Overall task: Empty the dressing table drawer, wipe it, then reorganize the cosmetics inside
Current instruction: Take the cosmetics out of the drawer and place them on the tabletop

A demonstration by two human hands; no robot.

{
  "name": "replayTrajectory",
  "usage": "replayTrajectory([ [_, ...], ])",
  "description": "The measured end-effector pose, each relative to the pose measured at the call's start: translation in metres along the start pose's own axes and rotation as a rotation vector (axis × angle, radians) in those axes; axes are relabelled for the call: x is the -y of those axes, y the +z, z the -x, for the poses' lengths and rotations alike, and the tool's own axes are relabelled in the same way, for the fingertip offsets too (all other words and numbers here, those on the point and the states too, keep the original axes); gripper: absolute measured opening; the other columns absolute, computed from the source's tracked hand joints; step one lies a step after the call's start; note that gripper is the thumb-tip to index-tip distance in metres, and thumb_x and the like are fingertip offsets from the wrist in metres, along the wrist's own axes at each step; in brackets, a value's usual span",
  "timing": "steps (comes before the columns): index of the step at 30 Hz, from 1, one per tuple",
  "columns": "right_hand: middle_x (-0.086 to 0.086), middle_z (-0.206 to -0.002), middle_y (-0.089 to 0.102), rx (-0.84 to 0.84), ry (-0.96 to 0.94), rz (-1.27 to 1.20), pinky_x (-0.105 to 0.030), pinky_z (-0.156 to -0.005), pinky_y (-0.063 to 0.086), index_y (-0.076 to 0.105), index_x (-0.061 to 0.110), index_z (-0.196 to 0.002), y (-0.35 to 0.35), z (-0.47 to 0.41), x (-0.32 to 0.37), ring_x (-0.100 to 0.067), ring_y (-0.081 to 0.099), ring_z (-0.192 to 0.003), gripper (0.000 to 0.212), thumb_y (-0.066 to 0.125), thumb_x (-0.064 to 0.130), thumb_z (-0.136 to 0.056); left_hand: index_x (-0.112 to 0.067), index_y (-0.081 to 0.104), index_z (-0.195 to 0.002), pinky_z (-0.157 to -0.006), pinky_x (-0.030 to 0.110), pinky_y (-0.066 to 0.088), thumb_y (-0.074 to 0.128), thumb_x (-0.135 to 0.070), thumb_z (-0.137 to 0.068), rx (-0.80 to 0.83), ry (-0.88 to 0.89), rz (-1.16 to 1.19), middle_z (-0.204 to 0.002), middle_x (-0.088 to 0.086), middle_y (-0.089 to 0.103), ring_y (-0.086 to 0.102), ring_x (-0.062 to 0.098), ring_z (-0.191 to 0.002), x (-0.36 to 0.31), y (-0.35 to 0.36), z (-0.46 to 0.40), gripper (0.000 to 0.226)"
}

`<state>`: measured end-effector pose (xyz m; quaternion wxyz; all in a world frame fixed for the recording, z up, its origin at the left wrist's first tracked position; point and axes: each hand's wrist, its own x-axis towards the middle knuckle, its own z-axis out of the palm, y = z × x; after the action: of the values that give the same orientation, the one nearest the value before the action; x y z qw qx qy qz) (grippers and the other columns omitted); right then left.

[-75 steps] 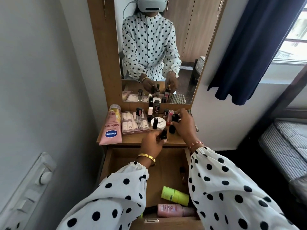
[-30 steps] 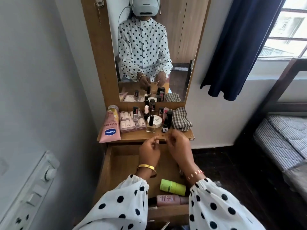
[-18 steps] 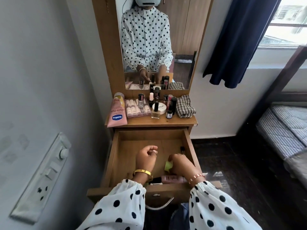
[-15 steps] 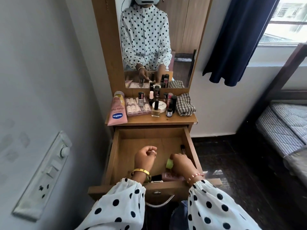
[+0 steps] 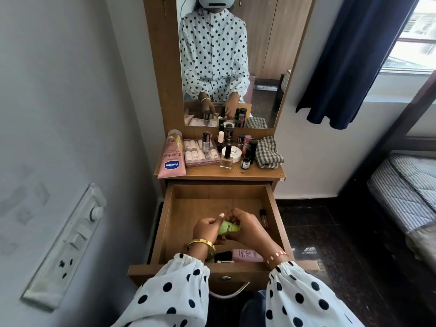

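Drawer (image 5: 165, 223) of brown wood stands pulled out and mostly emptied: most cosmetics crowd the surface (image 5: 259, 172) above it, while a pink tube (image 5: 246, 255) and small dark vial (image 5: 263, 217) remain inside, wiping apparently still ahead. Over the drawer, left hand (image 5: 206, 230) and right hand (image 5: 247, 228) both grasp a lime-green tube (image 5: 228, 227).

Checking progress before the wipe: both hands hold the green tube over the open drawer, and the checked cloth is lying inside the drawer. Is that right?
Not quite. The checked cloth is not in the drawer; the head view shows it on the tabletop, at the right end beside the bottles. The rest stands: the left hand and right hand hold the green tube over the open drawer.
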<state>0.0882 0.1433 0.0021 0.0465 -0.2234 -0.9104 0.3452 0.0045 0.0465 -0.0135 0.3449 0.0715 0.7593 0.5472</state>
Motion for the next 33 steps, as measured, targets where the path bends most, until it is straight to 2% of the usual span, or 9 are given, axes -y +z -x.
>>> replayTrajectory([
  [4, 0.001, -0.103, 0.061, -0.134, -0.006, 0.018, -0.03, -0.079, 0.051, 0.058, 0.015, -0.107, 0.005, 0.005, -0.007, -0.016, 0.057, -0.093, 0.036, 0.072, 0.032, -0.078, -0.01, 0.055, -0.064, -0.044, 0.026, 0.054, 0.054, -0.031, -0.091, -0.079, -0.05, 0.129, -0.068, 0.011, 0.057, 0.057, 0.017, -0.043, 0.0, -0.004, -0.001, 0.034],
  [8, 0.002, -0.093, 0.055, -0.15, 0.022, 0.013, -0.015, -0.06, 0.04, 0.053, 0.016, -0.102, 0.007, 0.009, -0.003, -0.012, 0.054, -0.08, 0.028, 0.051, 0.041, -0.091, -0.001, 0.052, -0.084, -0.034, 0.021, 0.049, 0.047, -0.025, -0.095, -0.087, -0.119, 0.367, -0.07, 0.011, 0.052, 0.054, 0.022, -0.057, -0.007, -0.007, 0.002, 0.027],
  [10, 0.003, -0.089, 0.054, -0.133, 0.056, -0.005, -0.013, -0.054, 0.033, 0.049, 0.019, -0.095, 0.007, 0.007, -0.002, -0.01, 0.052, -0.074, 0.022, 0.048, 0.04, -0.093, 0.0, 0.052, -0.091, -0.036, 0.021, 0.05, 0.046, -0.023, -0.095, -0.062, -0.1, 0.377, -0.073, 0.011, 0.052, 0.054, 0.022, -0.06, -0.009, -0.007, 0.004, 0.024],
  [17, 0.003, -0.072, 0.058, -0.138, 0.152, -0.064, -0.023, -0.058, 0.04, 0.058, 0.013, -0.092, 0.0, 0.003, -0.008, -0.013, 0.057, -0.067, 0.04, 0.041, 0.049, -0.093, 0.003, 0.059, -0.111, -0.051, 0.018, 0.055, 0.043, -0.013, -0.096, 0.025, 0.113, 0.3, -0.086, 0.004, 0.056, 0.055, 0.013, -0.073, -0.007, -0.003, 0.008, 0.027],
  [22, 0.004, -0.06, 0.051, -0.2, 0.231, -0.453, -0.023, -0.049, 0.036, 0.056, 0.016, -0.079, 0.0, 0.001, -0.009, -0.009, 0.047, -0.052, 0.041, 0.037, 0.049, -0.094, -0.003, 0.06, -0.102, -0.062, 0.023, 0.057, 0.042, -0.01, -0.096, 0.064, 0.162, 0.326, -0.1, 0.008, 0.055, 0.056, 0.012, -0.079, -0.011, -0.002, 0.014, 0.02],
  [26, -0.004, -0.048, 0.049, -0.33, 0.296, -0.825, -0.019, -0.035, 0.034, 0.054, 0.011, -0.072, -0.005, 0.002, -0.01, -0.009, 0.043, -0.034, 0.047, 0.03, 0.041, -0.099, -0.005, 0.053, -0.08, -0.043, 0.024, 0.054, 0.034, -0.012, -0.099, 0.063, -0.027, 0.727, -0.081, 0.01, 0.056, 0.057, 0.023, -0.066, -0.021, -0.005, 0.017, 0.028],
  [28, -0.006, -0.057, 0.052, -0.287, 0.335, -0.706, -0.02, -0.041, 0.037, 0.054, 0.012, -0.075, -0.004, 0.003, -0.017, -0.011, 0.047, -0.043, 0.034, 0.041, 0.033, -0.098, -0.003, 0.05, -0.077, -0.035, 0.022, 0.05, 0.033, -0.019, -0.1, 0.037, -0.153, 0.896, -0.063, 0.016, 0.06, 0.061, 0.024, -0.045, -0.022, -0.011, 0.014, 0.032],
  [31, -0.003, -0.083, 0.064, 0.048, 0.271, -0.141, -0.017, -0.059, 0.043, 0.064, 0.013, -0.088, 0.001, 0.006, -0.02, -0.011, 0.057, -0.07, 0.009, 0.061, 0.021, -0.088, 0.003, 0.052, -0.075, -0.032, 0.018, 0.047, 0.03, -0.03, -0.1, 0.044, -0.215, 0.946, -0.04, 0.011, 0.06, 0.057, 0.015, -0.031, -0.017, -0.016, 0.011, 0.047],
  [33, -0.003, -0.101, 0.068, 0.243, 0.225, 0.093, -0.022, -0.075, 0.049, 0.066, 0.016, -0.102, 0.009, 0.008, -0.013, -0.014, 0.06, -0.086, 0.021, 0.064, 0.022, -0.082, 0.003, 0.054, -0.078, -0.034, 0.018, 0.048, 0.035, -0.037, -0.097, 0.063, -0.225, 0.953, -0.043, 0.011, 0.061, 0.059, 0.014, -0.034, -0.013, -0.016, 0.011, 0.048],
])
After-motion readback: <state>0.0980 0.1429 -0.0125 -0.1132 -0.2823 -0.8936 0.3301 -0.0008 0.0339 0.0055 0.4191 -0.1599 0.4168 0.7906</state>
